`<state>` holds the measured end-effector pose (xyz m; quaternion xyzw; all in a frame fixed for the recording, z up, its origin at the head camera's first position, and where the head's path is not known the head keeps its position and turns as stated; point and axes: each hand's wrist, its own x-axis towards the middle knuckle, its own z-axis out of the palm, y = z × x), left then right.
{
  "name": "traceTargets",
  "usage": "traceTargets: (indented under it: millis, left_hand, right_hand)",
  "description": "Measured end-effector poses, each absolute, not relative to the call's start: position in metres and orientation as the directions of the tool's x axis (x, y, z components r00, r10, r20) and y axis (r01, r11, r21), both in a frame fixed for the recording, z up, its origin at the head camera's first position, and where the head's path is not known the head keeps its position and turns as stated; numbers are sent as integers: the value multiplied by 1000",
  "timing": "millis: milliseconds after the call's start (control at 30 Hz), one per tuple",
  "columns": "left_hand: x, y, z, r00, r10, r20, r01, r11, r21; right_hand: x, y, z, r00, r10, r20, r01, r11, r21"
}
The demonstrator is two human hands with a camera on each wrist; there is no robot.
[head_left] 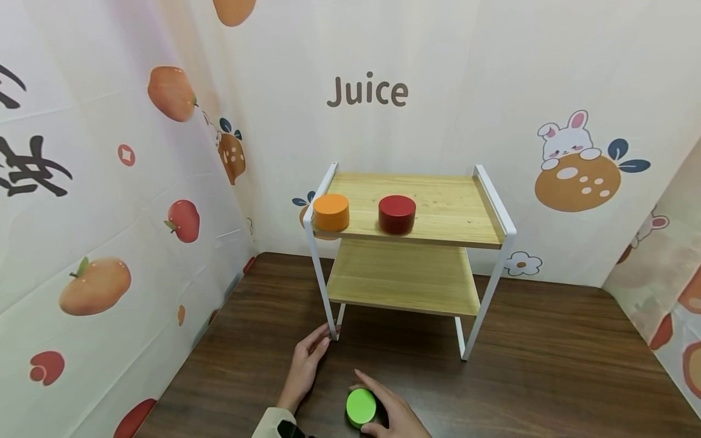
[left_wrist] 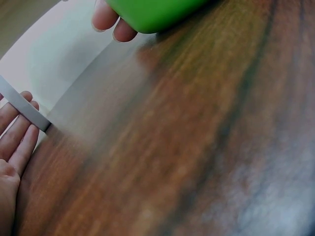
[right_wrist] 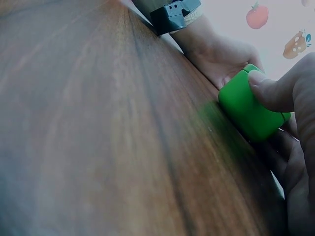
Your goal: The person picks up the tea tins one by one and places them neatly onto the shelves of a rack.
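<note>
A green round lidded container (head_left: 361, 407) sits low over the front of the wooden table. My right hand (head_left: 398, 411) holds it, thumb (right_wrist: 273, 91) on one side and fingers around the far side. At the shelf rack's near left foot, my left hand (head_left: 306, 360) touches the white leg (head_left: 323, 286). Its fingers (left_wrist: 18, 137) extend behind that leg, palm facing it, in the left wrist view. On the rack's top board (head_left: 438, 201) stand an orange round container (head_left: 331, 212) at the left corner and a dark red one (head_left: 397, 214) near the middle of the front edge.
The rack's lower board (head_left: 405, 277) hangs beneath the top one between white metal side frames. A brown wooden table (head_left: 553, 365) extends on both sides. Fruit-printed cloth (head_left: 438, 79) lines the back and sides. A black wrist device (right_wrist: 170, 18) sits on the left wrist.
</note>
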<state>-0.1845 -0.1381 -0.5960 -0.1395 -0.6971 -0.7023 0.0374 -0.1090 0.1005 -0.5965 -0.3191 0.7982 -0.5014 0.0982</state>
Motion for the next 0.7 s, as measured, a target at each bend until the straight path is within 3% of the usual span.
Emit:
traceTargets:
  millis: [300, 700]
  left_hand:
    - [-176, -137, -571, -963, 162, 216, 217, -14, 976]
    - [-175, -137, -570, -965, 169, 198, 199, -8, 980]
  right_hand:
    - [-110, 100, -599, -779, -591, 208, -467, 326, -822]
    - [-108, 100, -599, -787, -588, 187, -450, 339, -826]
